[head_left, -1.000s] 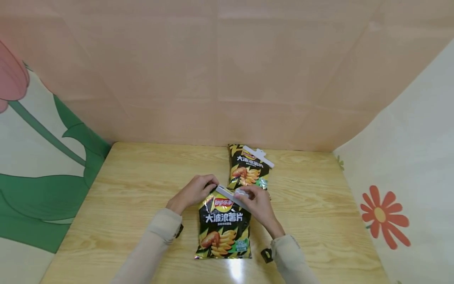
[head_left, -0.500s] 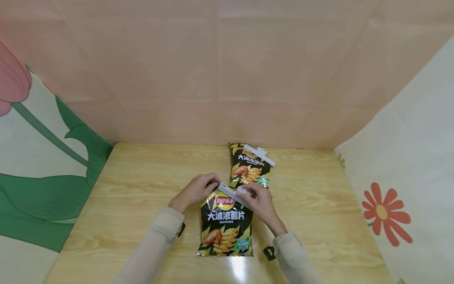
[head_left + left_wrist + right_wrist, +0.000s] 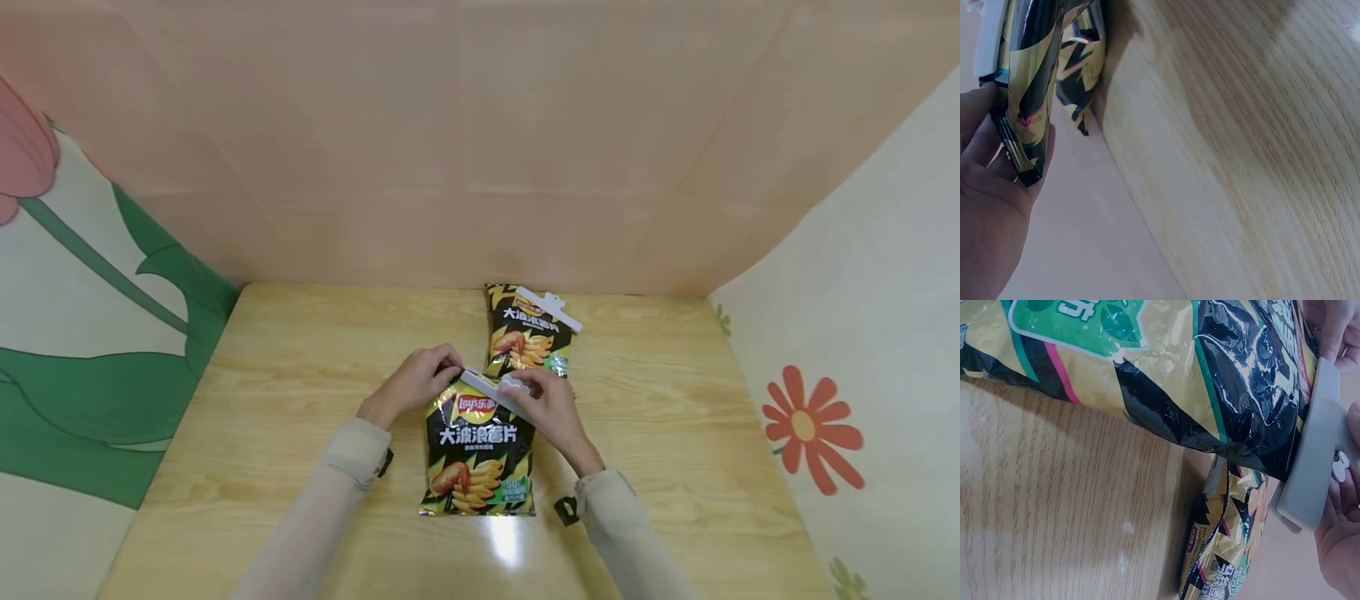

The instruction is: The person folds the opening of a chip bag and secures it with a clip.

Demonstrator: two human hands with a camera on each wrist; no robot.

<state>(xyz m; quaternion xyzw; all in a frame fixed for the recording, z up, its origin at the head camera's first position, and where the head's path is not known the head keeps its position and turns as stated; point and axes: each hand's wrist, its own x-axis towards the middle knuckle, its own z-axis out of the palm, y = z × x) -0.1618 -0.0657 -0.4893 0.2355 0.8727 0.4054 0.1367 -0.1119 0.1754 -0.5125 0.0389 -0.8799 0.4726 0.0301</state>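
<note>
A black and yellow Lay's potato chip bag (image 3: 480, 454) stands out in front of me, its top edge turned away from me. My left hand (image 3: 408, 385) pinches the bag's top left corner; the left wrist view shows thumb and fingers (image 3: 991, 150) around that black edge. A long white bag clip (image 3: 482, 383) lies slantwise along the top. With my right hand (image 3: 553, 417) I pinch the clip's handle. In the right wrist view the clip's bar (image 3: 1316, 450) sits across the bag's top edge, and its end sticks out past the bag's side.
Behind, at the table's far edge, lies a second chip bag (image 3: 525, 343) with a white clip (image 3: 551, 308) slanted over its top right. The wooden table (image 3: 285, 350) meets a pink-beige cloth backdrop (image 3: 450, 167). Flower-printed cloth flanks both sides.
The whole scene sits slightly higher in the head view. Both hands keep their hold on the bag corner and the clip, with hardly any visible movement relative to the bag.
</note>
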